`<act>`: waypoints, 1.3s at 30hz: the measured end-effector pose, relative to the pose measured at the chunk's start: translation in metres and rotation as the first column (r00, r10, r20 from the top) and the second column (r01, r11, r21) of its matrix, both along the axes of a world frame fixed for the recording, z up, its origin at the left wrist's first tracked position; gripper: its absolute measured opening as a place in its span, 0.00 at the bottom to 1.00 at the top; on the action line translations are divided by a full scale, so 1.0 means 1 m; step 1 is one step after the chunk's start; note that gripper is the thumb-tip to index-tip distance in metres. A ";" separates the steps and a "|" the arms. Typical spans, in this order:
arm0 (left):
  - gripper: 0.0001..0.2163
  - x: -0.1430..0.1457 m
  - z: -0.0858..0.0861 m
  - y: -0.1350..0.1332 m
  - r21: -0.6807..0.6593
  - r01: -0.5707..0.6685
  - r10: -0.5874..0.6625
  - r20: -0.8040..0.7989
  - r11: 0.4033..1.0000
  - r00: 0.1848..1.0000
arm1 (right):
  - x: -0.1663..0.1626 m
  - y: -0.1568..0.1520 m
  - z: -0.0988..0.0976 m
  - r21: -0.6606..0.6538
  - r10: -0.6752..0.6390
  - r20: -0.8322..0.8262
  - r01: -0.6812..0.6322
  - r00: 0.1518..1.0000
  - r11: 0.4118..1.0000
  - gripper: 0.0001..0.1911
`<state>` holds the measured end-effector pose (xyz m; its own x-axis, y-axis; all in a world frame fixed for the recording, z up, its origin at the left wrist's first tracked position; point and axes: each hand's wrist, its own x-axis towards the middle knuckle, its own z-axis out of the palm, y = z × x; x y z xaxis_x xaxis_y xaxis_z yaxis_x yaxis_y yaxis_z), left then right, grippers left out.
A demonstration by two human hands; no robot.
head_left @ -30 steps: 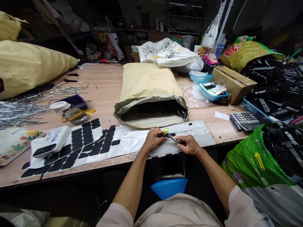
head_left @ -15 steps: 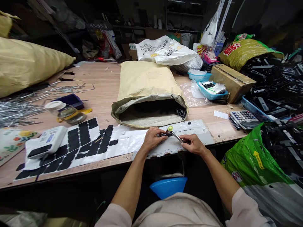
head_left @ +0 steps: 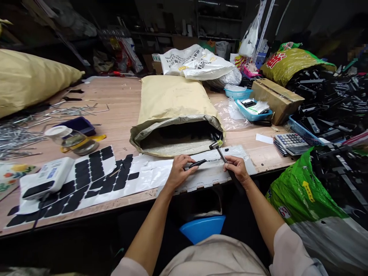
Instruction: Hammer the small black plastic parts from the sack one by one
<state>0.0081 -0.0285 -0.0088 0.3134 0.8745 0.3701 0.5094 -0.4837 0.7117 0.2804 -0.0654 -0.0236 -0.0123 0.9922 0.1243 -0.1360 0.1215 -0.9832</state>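
My left hand (head_left: 181,168) is closed on a slim black part (head_left: 199,163), whose tip points right, over the grey-white board (head_left: 207,178) at the table's front edge. In my right hand (head_left: 237,168) is a small hammer (head_left: 221,154) with a metal shaft and a yellow-green face. Its head is raised to the upper left, clear of the black part. A tiny black piece (head_left: 226,150) lies on the board just beyond my right hand. Behind the board a beige sack (head_left: 175,96) lies with its mouth toward me, and black parts show inside.
Left on the table are black stickers on white sheets (head_left: 143,174), a white box (head_left: 54,176), a glass jar (head_left: 74,140) and metal rods (head_left: 17,134). To the right stand a calculator (head_left: 290,143), a cardboard box (head_left: 276,99) and a green bag (head_left: 299,191) of black parts.
My right hand has lifted the hammer head up and away from the black part. My left hand keeps hold of that part, which now shows more fully. The view has shifted slightly.
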 end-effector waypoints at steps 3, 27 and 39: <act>0.08 0.000 0.014 -0.042 0.028 0.111 -0.112 0.058 0.993 0.992 | 0.000 0.000 0.002 -0.005 0.003 -0.023 -0.003 1.000 1.000 0.17; 0.16 0.043 0.001 -0.088 -0.786 0.446 -0.516 0.192 0.429 0.834 | -0.006 -0.005 -0.004 0.055 -0.044 0.066 0.040 0.997 0.998 0.18; 0.17 0.123 0.007 0.116 -0.461 -0.433 0.519 0.072 0.774 0.852 | -0.018 0.000 -0.007 0.089 -0.369 0.105 0.360 0.924 0.929 0.16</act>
